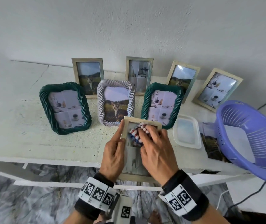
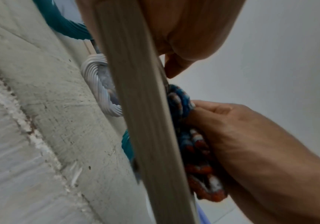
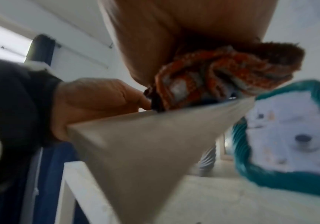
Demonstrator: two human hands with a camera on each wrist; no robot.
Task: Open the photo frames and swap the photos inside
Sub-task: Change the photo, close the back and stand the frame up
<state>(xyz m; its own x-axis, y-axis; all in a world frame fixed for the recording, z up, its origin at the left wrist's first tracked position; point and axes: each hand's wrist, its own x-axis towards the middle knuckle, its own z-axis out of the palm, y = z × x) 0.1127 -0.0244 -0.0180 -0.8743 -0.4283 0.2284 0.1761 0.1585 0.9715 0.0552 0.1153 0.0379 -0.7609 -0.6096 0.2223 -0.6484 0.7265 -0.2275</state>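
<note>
A beige wooden photo frame is held tilted over the shelf's front edge, glass side up. My left hand grips its left side, index finger stretched along the edge. My right hand holds a crumpled red, white and blue cloth and presses it on the glass near the top. In the left wrist view the frame's edge runs top to bottom, with the cloth behind it. In the right wrist view the cloth sits on the frame. The photo inside is mostly hidden.
Two green twisted frames and a white twisted frame stand just behind. Several beige frames line the wall. A clear plastic tray, a loose cat photo and a purple basket lie at right.
</note>
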